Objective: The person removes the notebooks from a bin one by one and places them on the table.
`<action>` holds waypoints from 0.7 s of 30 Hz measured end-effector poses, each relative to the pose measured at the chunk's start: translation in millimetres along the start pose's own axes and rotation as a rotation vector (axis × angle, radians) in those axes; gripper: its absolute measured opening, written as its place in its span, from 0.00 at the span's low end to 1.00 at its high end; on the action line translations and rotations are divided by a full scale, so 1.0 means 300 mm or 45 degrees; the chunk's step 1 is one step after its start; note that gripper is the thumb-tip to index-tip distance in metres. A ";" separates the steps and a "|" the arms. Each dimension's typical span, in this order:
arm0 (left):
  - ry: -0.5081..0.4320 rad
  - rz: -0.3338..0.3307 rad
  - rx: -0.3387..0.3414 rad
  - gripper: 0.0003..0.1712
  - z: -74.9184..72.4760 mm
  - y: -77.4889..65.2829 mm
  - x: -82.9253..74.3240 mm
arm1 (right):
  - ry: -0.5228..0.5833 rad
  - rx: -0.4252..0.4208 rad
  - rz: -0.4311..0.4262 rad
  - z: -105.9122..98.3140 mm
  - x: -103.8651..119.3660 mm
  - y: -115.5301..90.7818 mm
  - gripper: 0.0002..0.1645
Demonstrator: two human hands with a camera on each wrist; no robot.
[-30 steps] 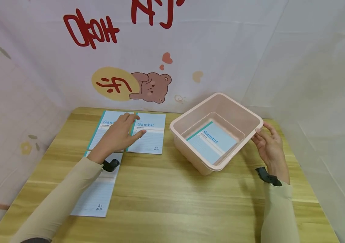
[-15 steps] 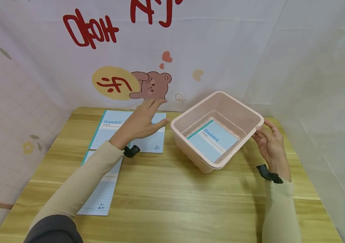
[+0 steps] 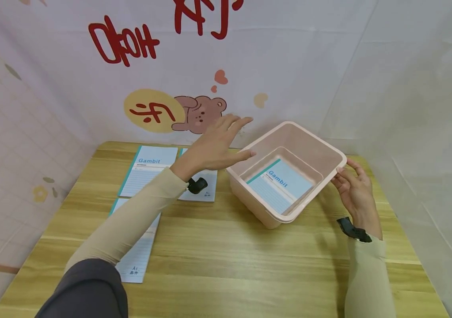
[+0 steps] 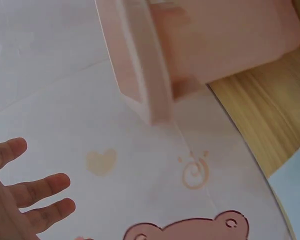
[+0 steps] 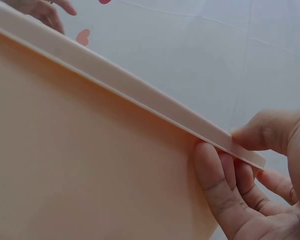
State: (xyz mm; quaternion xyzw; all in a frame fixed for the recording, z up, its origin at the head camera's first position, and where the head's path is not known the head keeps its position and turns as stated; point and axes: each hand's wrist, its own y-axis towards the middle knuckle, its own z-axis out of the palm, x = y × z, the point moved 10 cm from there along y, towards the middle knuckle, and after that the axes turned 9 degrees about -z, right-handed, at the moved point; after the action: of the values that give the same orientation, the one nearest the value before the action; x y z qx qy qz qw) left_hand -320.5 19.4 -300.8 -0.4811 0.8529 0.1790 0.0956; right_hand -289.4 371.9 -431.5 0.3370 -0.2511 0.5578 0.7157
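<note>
A pale pink plastic basin (image 3: 251, 207) sits on the right half of the table, a Gambit notebook (image 3: 283, 183) lying flat inside. My right hand (image 3: 357, 192) grips the basin's right corner, thumb over the rim and fingers curled beneath, as the right wrist view confirms. Fingers spread and holding nothing, my left hand (image 3: 215, 148) hovers by the basin's left rim; in the left wrist view its fingers (image 4: 45, 190) are apart from the rim (image 4: 155, 85). On the left lie more notebooks: one at the back (image 3: 150, 163), one partly behind my left wrist (image 3: 210, 190), another nearer (image 3: 136, 256), partly under my forearm.
The wooden table (image 3: 249, 274) meets a white printed cloth (image 3: 289, 66) behind it. Pale sheeting (image 3: 428, 132) hangs along the right side. A dark wrist strap (image 3: 353, 229) is on each arm.
My left hand has moved right, from above the back notebooks to the basin's left rim, uncovering the back-left notebook. The right hand keeps its grip, and the basin has stayed put.
</note>
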 end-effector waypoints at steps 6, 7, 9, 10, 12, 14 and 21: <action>0.085 -0.004 0.041 0.51 0.013 0.060 -0.075 | -0.009 0.003 0.008 -0.006 -0.005 -0.005 0.29; 0.092 -0.012 0.051 0.51 0.018 0.069 -0.087 | -0.011 0.003 0.009 -0.006 -0.005 -0.006 0.29; 0.116 -0.027 0.081 0.52 0.032 0.088 -0.111 | -0.010 0.004 0.008 -0.006 -0.005 -0.007 0.29; 0.124 -0.032 0.092 0.53 0.038 0.099 -0.123 | -0.010 0.004 0.007 -0.006 -0.005 -0.008 0.29; 0.142 -0.033 0.112 0.53 0.051 0.121 -0.149 | -0.013 0.004 0.007 -0.007 -0.005 -0.008 0.29; 0.152 -0.028 0.134 0.54 0.062 0.144 -0.176 | -0.019 0.005 0.006 -0.008 -0.005 -0.007 0.30; 0.148 -0.022 0.239 0.54 0.120 0.219 -0.254 | -0.009 0.006 0.004 0.000 -0.002 -0.001 0.29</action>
State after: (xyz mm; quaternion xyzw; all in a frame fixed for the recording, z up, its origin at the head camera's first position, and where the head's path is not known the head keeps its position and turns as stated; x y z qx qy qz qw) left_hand -337.5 124.8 -294.3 -0.4868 0.8659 0.0693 0.0921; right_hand -289.2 371.5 -431.9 0.3403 -0.2530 0.5584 0.7130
